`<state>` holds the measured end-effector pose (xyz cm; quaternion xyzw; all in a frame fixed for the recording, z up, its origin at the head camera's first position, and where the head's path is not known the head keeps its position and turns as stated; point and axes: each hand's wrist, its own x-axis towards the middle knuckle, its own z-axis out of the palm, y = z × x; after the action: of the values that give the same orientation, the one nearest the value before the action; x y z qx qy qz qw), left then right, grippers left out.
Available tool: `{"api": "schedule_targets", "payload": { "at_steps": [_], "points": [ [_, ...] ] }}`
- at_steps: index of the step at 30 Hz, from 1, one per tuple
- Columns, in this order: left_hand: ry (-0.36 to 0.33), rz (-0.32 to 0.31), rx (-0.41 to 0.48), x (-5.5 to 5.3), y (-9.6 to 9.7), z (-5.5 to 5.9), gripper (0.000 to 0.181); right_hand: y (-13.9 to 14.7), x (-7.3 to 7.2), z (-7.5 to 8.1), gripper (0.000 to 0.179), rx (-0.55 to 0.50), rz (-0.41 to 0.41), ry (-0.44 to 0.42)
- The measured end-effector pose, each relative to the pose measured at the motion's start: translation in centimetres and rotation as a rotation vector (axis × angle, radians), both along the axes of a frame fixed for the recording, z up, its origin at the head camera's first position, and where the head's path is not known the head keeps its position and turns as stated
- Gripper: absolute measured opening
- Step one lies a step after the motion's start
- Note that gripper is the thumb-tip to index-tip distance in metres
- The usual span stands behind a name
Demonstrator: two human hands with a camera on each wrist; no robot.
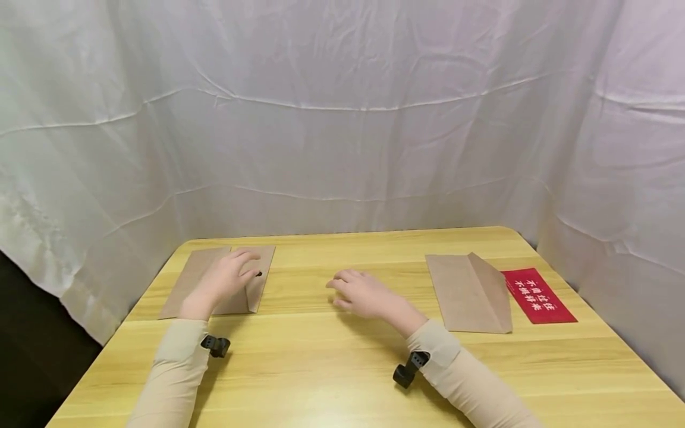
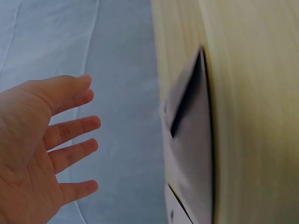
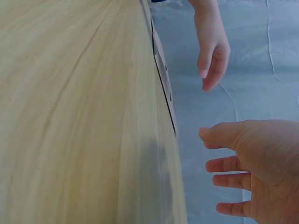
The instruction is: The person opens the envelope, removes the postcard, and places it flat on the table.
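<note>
My left hand [image 1: 227, 279] hovers over brown paper envelopes [image 1: 184, 285] at the table's left side, holding nothing. Its fingers are spread and lightly bent. In the left wrist view an envelope's flap [image 2: 187, 93] stands raised, apart from the left hand [image 2: 32, 154]. A small dark mark on the brown paper shows beside the fingertips. Nearer the middle, my right hand [image 1: 366, 294] is held above the table with its fingers loosely extended and nothing in them. Both hands appear in the right wrist view, apart from each other.
Another brown envelope [image 1: 460, 294] lies at the right with its flap unfolded. Beside it, meeting the flap's edge, is a red card [image 1: 540, 297] with white characters. The wooden table [image 1: 321, 368] is surrounded by a pale curtain [image 1: 342, 148] at the back and sides.
</note>
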<state>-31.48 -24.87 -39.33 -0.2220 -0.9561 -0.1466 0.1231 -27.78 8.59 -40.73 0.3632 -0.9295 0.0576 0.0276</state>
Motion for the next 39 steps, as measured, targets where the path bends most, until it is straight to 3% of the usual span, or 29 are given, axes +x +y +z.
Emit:
{"api": "schedule_targets", "payload": {
  "at_steps": [6, 13, 20, 29, 39],
  "points": [
    [-0.062, 0.04, -0.036, -0.1, -1.3, -0.8, 0.041, -0.4, -0.2, -0.2, 0.045, -0.011, -0.016, -0.012],
    [-0.228, 0.086, -0.099, 0.0, -2.3, -1.7, 0.052, -0.7, -0.1, -0.3, 0.045, 0.002, -0.01, -0.019],
    [-0.301, 0.068, -0.154, 0.1, -3.0, -2.6, 0.057, -1.2, -0.1, -0.5, 0.044, 0.003, -0.026, -0.034],
    [-0.424, 0.052, -0.098, 0.7, -4.3, -2.9, 0.065, -2.8, -0.6, -1.2, 0.046, 0.016, -0.03, -0.064],
    [-0.433, 0.062, -0.154, 0.6, -3.9, -2.5, 0.064, -5.0, -0.7, -1.5, 0.057, 0.067, -0.005, -0.099]
  ]
}}
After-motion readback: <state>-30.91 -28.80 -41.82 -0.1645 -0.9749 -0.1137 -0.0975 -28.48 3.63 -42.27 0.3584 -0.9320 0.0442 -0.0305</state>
